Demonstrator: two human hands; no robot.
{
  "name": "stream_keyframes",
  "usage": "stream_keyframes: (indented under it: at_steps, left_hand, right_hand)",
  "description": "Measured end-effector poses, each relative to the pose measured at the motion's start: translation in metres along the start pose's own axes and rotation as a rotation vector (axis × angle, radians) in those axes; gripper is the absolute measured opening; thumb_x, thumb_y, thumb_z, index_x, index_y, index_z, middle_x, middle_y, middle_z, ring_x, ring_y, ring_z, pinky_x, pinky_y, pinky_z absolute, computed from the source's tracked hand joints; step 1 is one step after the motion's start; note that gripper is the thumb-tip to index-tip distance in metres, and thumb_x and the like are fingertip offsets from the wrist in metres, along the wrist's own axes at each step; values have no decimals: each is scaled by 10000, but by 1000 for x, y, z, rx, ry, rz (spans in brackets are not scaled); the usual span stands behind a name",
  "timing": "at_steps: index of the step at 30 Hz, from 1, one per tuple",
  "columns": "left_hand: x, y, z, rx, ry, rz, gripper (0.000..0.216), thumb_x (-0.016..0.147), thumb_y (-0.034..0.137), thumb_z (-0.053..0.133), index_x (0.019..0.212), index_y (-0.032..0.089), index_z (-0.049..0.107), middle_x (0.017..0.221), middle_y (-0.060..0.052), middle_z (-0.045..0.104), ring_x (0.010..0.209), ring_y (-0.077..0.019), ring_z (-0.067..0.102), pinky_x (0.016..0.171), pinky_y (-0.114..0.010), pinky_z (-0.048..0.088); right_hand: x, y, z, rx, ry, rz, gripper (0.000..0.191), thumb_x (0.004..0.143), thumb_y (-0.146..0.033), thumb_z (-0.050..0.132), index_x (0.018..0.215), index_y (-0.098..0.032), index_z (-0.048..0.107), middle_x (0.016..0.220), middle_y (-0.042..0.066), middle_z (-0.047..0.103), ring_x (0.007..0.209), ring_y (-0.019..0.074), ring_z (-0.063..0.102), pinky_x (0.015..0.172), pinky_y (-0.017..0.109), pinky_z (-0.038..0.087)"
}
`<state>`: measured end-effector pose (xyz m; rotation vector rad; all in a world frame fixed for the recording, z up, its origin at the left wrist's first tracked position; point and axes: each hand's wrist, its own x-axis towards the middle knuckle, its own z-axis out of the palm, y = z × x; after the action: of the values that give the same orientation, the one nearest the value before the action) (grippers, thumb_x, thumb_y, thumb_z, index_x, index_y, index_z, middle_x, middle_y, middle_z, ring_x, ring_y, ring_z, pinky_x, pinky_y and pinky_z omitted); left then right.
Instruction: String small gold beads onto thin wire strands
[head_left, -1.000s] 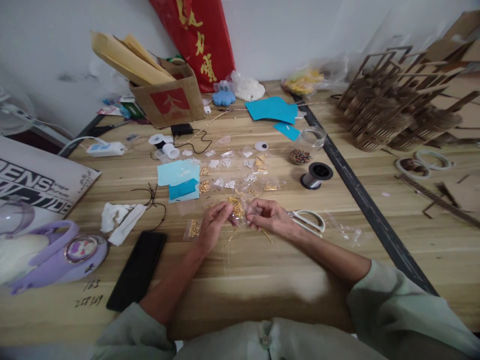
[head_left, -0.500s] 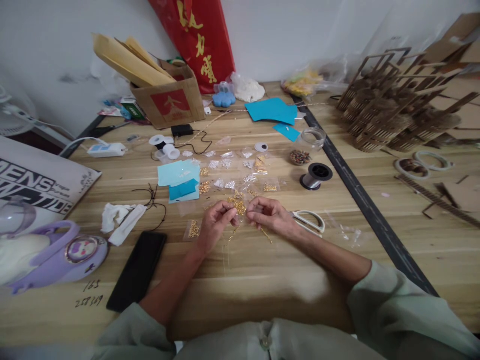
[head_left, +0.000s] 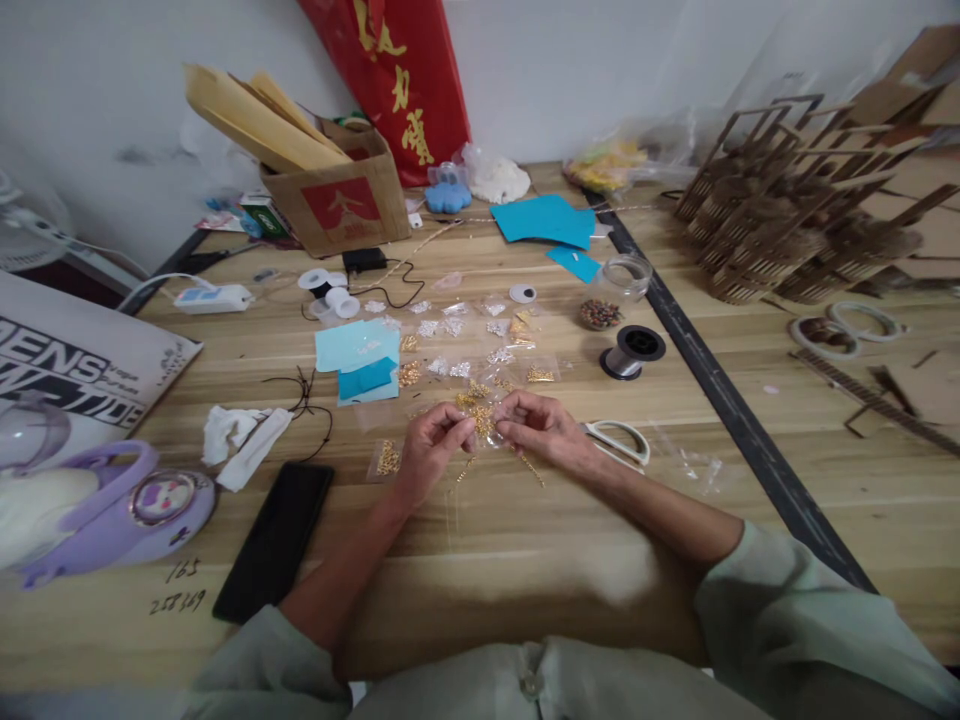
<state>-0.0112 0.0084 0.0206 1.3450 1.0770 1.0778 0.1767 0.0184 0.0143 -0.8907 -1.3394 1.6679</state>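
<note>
My left hand [head_left: 433,447] is closed, thumb and index finger pinched at the near edge of a pile of gold beads [head_left: 480,412]. From under those fingers hangs a short gold-beaded thread [head_left: 466,468], its thin bare end trailing onto the wood. Opposite, my right hand [head_left: 541,424] also pinches, with a longer gold-beaded length [head_left: 532,470] of thread slanting out beneath it. What lies exactly between the fingertips is too small to make out. A small gap separates the two hands. White-handled scissors [head_left: 619,443] lie beside my right wrist.
Small bags of silver and gold findings [head_left: 459,369] spread beyond my hands. A wire spool [head_left: 634,352] and a bead jar [head_left: 624,280] stand to the right. Leftward are a black phone [head_left: 274,540], blue cards [head_left: 358,350] and a purple bottle [head_left: 127,510].
My right fingers have shifted very slightly, and more of the gold bead pile shows between the hands. Both hands stay pinched in nearly the same place.
</note>
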Motion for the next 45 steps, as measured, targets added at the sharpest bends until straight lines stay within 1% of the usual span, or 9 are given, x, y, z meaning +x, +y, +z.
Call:
stream_keyframes:
  at_steps: [5,10,14,19,22,27,35,41,45]
  left_hand:
    - [-1,2,1,-9,-9,-11,229,807,347,627,697,158,559,586,14,591,568,-104,545,612,-235,451]
    - [-2,-1,3,18,-85,-66,234,774,359,662,715,155,562,627,9,596,591,-107,543,608,-233,441]
    - [-3,-2,4,50,-47,-69,239,768,355,657,702,157,539,609,12,583,572,-103,534,579,-222,431]
    - [-3,0,4,99,-40,-28,216,756,326,664,694,160,540,624,18,554,590,-104,529,577,-216,434]
    - [-4,2,2,109,-38,-9,205,770,321,653,705,158,548,647,16,542,611,-103,522,595,-217,436]
    - [-3,6,0,147,-1,29,200,771,288,652,678,157,532,619,23,518,584,-90,483,566,-205,400]
    - [-2,7,0,150,-22,45,192,764,284,656,673,159,542,625,22,523,586,-91,481,568,-207,399]
    - [-3,10,0,161,-43,58,196,762,271,655,657,158,535,629,21,513,588,-90,469,569,-203,389]
    - [-4,12,0,227,-70,86,164,767,247,647,675,165,538,635,24,519,598,-95,485,598,-212,402]
  right_hand:
    - [1,1,0,-5,-14,21,299,746,-411,726,852,-170,586,657,-20,587,580,94,554,481,185,430]
    - [1,3,-1,14,-36,20,280,761,-397,713,857,-173,576,681,-12,592,606,101,557,498,193,436]
    - [1,5,0,2,-71,21,259,767,-374,708,835,-170,564,683,-17,578,605,89,532,518,188,432]
    - [2,8,0,-21,-63,14,241,774,-366,697,821,-164,575,679,-22,562,579,81,504,506,188,425]
    - [2,7,-2,-24,-89,23,229,777,-358,689,833,-161,585,697,-10,587,601,91,536,519,195,438]
    - [3,4,-2,-15,-126,67,234,758,-308,702,897,-163,580,737,2,624,668,105,593,555,193,460]
    - [3,6,0,-47,-139,58,228,778,-355,686,849,-165,583,679,-10,617,609,93,579,534,190,472]
    - [3,4,0,-30,-162,59,235,760,-350,699,848,-159,593,696,-4,627,627,96,586,541,191,477]
    - [3,4,-1,-30,-158,69,244,752,-344,705,855,-156,588,704,3,638,649,103,597,558,199,487]
